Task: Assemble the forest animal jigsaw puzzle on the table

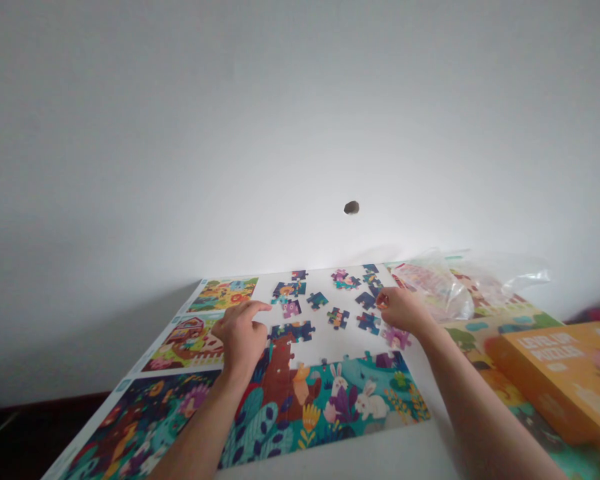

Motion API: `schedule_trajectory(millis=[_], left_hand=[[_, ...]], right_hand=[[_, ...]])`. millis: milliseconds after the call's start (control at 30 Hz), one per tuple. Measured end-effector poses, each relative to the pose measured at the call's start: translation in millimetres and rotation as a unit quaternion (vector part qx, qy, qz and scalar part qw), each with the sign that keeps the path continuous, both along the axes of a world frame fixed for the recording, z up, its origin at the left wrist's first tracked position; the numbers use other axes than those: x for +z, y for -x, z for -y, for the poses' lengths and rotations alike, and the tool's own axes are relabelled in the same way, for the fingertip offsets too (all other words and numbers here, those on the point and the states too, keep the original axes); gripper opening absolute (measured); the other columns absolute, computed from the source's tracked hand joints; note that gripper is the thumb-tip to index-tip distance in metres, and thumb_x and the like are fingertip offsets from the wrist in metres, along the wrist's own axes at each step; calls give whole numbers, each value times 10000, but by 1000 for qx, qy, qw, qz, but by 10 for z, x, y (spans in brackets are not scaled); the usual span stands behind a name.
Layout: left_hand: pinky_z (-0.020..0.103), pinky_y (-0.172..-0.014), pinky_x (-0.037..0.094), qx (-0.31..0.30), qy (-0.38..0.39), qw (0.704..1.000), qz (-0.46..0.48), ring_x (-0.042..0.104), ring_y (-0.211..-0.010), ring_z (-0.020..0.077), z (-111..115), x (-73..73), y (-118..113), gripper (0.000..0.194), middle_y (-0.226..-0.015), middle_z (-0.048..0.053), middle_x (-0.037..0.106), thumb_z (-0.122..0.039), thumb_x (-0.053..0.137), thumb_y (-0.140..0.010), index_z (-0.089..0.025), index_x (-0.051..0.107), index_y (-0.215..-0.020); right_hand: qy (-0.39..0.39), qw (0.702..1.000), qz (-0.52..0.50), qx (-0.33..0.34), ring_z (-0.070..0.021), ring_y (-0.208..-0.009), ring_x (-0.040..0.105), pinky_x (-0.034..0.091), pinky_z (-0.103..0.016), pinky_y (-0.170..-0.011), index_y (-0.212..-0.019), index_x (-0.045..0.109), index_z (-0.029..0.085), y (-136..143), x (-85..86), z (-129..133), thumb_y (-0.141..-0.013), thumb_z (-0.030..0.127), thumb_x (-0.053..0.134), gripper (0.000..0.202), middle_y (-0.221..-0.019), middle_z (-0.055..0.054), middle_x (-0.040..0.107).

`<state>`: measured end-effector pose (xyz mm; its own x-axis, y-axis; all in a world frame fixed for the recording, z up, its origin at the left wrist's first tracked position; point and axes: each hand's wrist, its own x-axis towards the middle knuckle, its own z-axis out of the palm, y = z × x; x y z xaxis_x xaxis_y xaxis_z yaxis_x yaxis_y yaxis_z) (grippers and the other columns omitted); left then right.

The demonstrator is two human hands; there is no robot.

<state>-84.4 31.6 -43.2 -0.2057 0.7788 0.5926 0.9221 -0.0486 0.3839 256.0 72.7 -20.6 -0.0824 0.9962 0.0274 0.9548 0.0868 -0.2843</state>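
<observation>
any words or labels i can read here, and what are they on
"LEVEL UP PUZZLES" on the top of the orange box, pale letters, blurred, so the reading is likely but not certain.
Smaller print on the box: too blurred to read.
Small tabs at the corners of the printed sheet: too small to read.
Plastic bag: no readable text.

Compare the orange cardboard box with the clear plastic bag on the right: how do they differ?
The orange cardboard box is opaque and rigid with flat faces; the clear plastic bag is see-through and crumpled. The box lies nearer the camera, at the right edge; the bag lies farther back, just beyond the right hand. Both rest on the printed puzzle sheets.
</observation>
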Motion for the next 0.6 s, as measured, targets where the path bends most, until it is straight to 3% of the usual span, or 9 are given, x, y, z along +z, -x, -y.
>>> schedule_trajectory(millis=[200,367,467,600], left_hand=[[360,-913,355,-6,-18,1000,-5,618,-978,227,-21,-45,7,442,-922,-18,722,22,435,-605,-252,717,-808],[343,-880,354,-15,-18,1000,-6,621,-949,225,-11,-32,-15,445,-908,-21,723,28,435,-601,-254,717,-799],[330,-869,354,-23,-15,1000,-4,615,-946,224,-7,-29,-20,437,-896,-16,721,33,439,-607,-248,715,-797],[341,-871,347,-28,-10,1000,-7,611,-954,231,-9,-36,-16,447,-905,-15,717,42,433,-606,-250,711,-799]], right_hand=[[79,997,11,5,-186,-694,625,359,-234,-559,-781,676,185,-78,-54,-2,-618,208,650,166,-745,-47,679],[57,997,22,-38,-218,-734,644,374,-255,-585,-782,675,183,-24,-101,-40,-657,332,701,197,-784,-80,695],[-11,993,7,-117,-249,-800,660,403,-281,-646,-827,697,172,-16,-39,-38,-797,379,583,238,-812,-125,705],[-105,964,-17,-245,-282,-850,668,428,-324,-696,-972,704,157,-21,78,1,-929,367,360,405,-874,-178,704]])
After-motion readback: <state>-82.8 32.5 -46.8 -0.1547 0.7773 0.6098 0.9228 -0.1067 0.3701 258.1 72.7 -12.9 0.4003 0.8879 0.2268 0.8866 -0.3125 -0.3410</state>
